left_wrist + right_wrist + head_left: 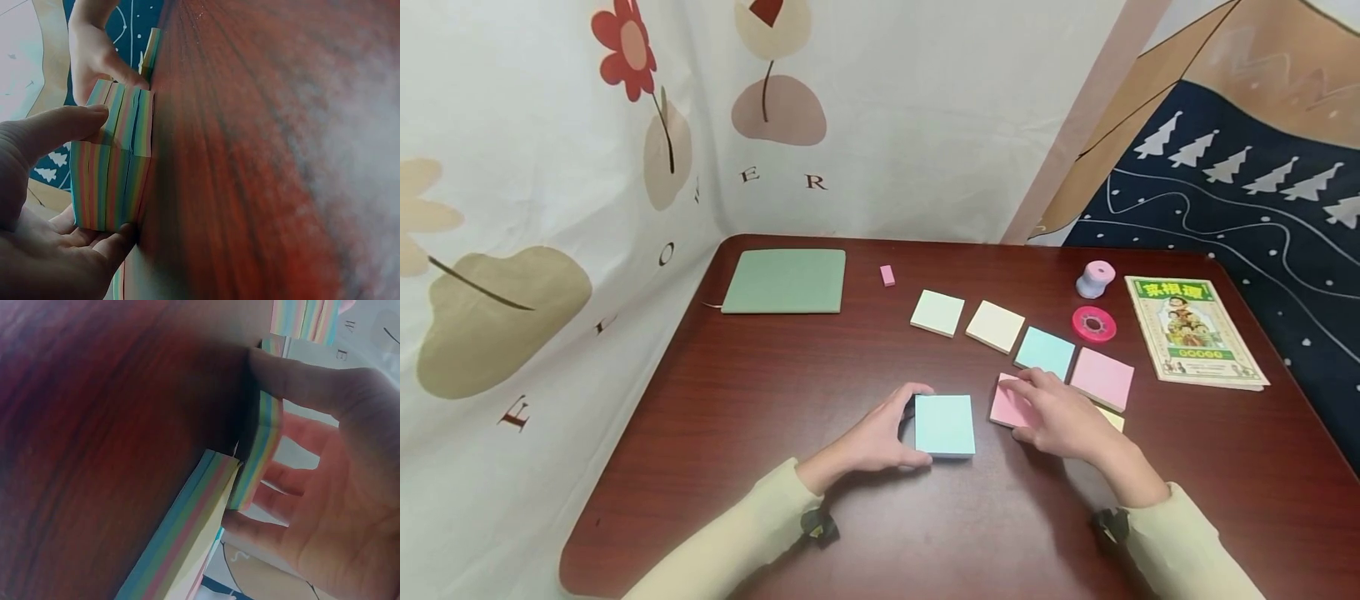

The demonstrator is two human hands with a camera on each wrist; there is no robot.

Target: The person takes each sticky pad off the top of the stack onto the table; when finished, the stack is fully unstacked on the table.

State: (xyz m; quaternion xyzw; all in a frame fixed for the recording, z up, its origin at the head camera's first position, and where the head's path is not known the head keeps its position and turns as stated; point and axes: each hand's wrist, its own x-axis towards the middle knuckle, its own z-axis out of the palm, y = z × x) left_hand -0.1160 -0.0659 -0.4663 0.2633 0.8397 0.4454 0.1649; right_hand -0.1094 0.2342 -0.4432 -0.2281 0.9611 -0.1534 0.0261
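Between the thumb and fingers of my left hand is a stack of sticky note pads, light blue on top. Its striped, many-coloured sides face the left wrist view, with the thumb on one side and fingertips on the opposite one. To the right, my right hand holds a pink sticky note pad by its edges, partly covering it. In the right wrist view, that pad's striped edge runs between thumb and fingers. A yellow pad lies right beside it, mostly hidden by the hand in the head view.
Single pads form a curved row: pale green, cream, blue and pink. Behind are a green notebook, a small pink block, a pink-topped spool, a pink ring and a booklet.
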